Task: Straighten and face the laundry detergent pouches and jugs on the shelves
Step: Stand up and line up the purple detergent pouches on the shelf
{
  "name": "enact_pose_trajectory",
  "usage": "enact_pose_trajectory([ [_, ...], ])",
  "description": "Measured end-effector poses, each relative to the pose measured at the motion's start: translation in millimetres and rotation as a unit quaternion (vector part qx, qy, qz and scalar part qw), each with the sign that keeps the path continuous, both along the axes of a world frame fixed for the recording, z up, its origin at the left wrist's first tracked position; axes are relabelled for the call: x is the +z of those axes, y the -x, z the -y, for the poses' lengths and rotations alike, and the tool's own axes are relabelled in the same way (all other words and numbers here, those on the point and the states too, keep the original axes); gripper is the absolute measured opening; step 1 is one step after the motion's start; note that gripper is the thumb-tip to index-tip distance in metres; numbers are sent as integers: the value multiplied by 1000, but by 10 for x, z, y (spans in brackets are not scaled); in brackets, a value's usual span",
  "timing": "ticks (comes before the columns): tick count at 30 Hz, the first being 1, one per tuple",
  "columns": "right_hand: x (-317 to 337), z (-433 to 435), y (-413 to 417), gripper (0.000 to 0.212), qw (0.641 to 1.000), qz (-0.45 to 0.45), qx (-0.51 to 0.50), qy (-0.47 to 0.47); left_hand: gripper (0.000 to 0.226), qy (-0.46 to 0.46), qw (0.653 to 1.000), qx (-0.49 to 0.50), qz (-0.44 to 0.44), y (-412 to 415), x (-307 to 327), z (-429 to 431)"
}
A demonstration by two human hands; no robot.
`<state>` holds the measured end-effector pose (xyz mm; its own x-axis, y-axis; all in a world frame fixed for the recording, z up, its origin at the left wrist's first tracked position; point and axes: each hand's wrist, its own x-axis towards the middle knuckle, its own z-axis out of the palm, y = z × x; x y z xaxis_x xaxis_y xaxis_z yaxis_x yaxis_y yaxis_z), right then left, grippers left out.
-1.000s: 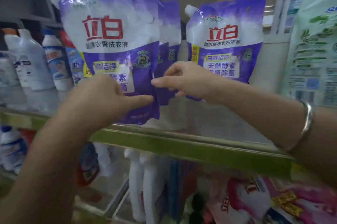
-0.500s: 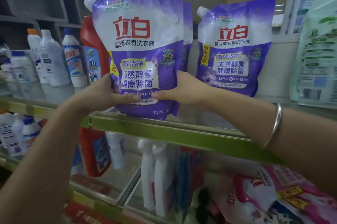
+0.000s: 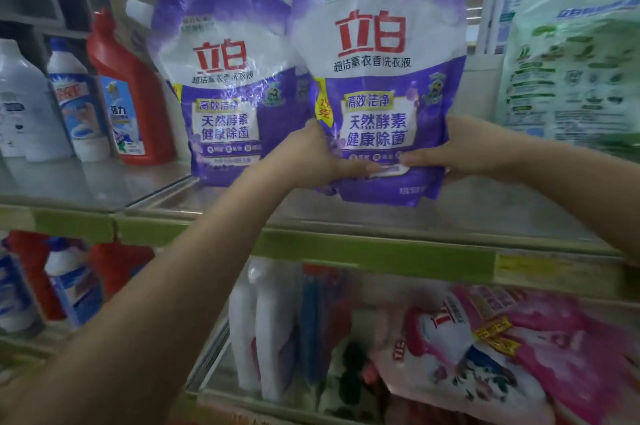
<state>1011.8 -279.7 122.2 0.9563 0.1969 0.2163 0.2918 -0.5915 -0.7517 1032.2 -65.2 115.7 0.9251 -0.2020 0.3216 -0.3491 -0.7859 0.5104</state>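
Two purple-and-white laundry detergent pouches face me on the upper shelf. The left pouch stands upright by itself, spout at its top left. The right pouch is nearer to me and a bit higher, its label facing forward. My left hand grips its lower left edge and my right hand grips its lower right edge, thumbs across the front. The pouch's bottom sits just above the shelf's front part; I cannot tell whether it touches.
A red bottle and white-and-blue bottles stand left of the pouches. A green pouch and a white jug are on the right. On the lower shelf are pink pouches and white bottles.
Both hands let go of the left pouch, which now stands on the shelf, and moved right to take hold of the right pouch, which is now closer to me.
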Motion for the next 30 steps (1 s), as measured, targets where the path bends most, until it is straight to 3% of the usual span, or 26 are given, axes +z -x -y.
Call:
enact_pose_trajectory([
  [6, -3, 90, -296, 51, 999, 11, -48, -8, 95, -32, 999, 17, 13, -255, 56, 222],
  [14, -41, 81, -288, 43, 999, 37, -29, -11, 97, 8, 998, 60, -33, -163, 33, 237],
  [16, 23, 61, -172, 54, 995, 34, -74, 59, 109, 1, 998, 59, -37, -83, 70, 196],
  [18, 98, 16, 33, 72, 967, 60, -157, 192, 132, -28, 997, 71, -6, 27, 76, 167],
  [20, 96, -71, 250, 84, 900, 163, -237, 326, 140, -109, 986, 92, 85, 184, 47, 191],
  [23, 6, -274, 425, 99, 806, 294, -213, 468, 135, -236, 946, 80, 207, 280, 20, 298],
  [26, -114, -353, 277, 111, 803, 244, -172, 515, 128, -255, 938, 65, 224, 186, -10, 374],
  [30, -238, -381, 45, 102, 812, 197, -177, 519, 120, -255, 940, 68, 217, 43, -38, 418],
])
